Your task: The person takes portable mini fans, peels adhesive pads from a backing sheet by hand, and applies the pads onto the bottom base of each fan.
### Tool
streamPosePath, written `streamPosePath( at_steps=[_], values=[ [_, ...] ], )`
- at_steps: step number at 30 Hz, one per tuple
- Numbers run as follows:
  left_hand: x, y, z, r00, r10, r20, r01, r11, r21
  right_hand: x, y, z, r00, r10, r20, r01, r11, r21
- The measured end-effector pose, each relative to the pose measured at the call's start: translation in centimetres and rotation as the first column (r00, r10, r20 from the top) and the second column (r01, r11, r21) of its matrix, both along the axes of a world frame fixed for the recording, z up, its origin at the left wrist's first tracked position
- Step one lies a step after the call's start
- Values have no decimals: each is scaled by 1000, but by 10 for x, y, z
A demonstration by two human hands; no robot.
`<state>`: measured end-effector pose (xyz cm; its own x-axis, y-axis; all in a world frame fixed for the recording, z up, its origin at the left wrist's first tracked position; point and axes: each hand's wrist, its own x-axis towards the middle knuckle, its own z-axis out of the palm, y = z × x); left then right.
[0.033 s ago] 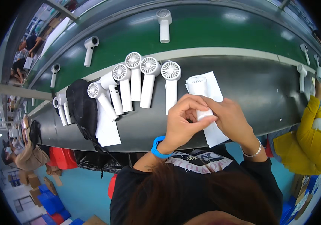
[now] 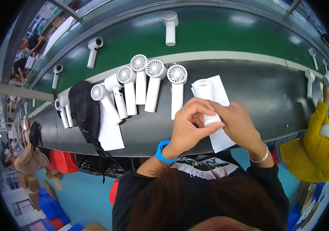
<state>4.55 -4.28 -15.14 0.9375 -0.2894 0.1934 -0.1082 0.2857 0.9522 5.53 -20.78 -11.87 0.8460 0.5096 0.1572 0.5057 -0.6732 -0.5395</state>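
Observation:
A white handheld fan (image 2: pixel 203 90) is in both my hands, its round head pointing away from me and its handle toward me. My left hand (image 2: pixel 193 120), with a blue wristband, curls its fingers and thumb about the handle's end. From the other side, my right hand (image 2: pixel 236 120) wraps the handle, its fingers meeting the left ones. The fingers hide most of the handle. Under the fan lies a white paper sheet (image 2: pixel 223 139). Just left of it, another white fan (image 2: pixel 177 90) rests on the dark worktop (image 2: pixel 266 90), grille up.
Several more white fans (image 2: pixel 154 82) lie in a row to the left, near a black bag (image 2: pixel 83 107) and a second paper sheet (image 2: pixel 110 134). Beyond the worktop runs a green belt (image 2: pixel 218 32) carrying spaced fans. At right, a person in yellow (image 2: pixel 318 142) holds up a fan (image 2: pixel 328 79).
My hands keep the same hold on the fan. At right, the co-worker's raised fan has shifted and turned slightly. The whole view has moved a little.

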Motion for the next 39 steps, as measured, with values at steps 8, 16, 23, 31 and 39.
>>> streamPosePath(
  at_steps=[8, 16, 23, 31, 39],
  values=[
    [18, 3, -11, 981, 143, 130, -149, 988, 41, 62, 0, 1, 969, -192, 157, 155, 964, 218],
    [22, -9, -47, 822, 35, 568, -320, 854, 411, 263, -55, -82, 842, -207, 497, 365, 898, -244],
    [25, -5, -55, 841, -130, 525, -319, 665, 675, 227, -34, -75, 891, -225, 394, 330, 917, -223],
    [23, -9, -57, 850, -170, 499, -332, 563, 757, 50, -45, -68, 951, -293, 96, 279, 951, 135],
    [21, -12, -56, 858, -149, 491, -322, 588, 742, 11, -31, -82, 909, -415, 41, 389, 880, 272]
  ],
)
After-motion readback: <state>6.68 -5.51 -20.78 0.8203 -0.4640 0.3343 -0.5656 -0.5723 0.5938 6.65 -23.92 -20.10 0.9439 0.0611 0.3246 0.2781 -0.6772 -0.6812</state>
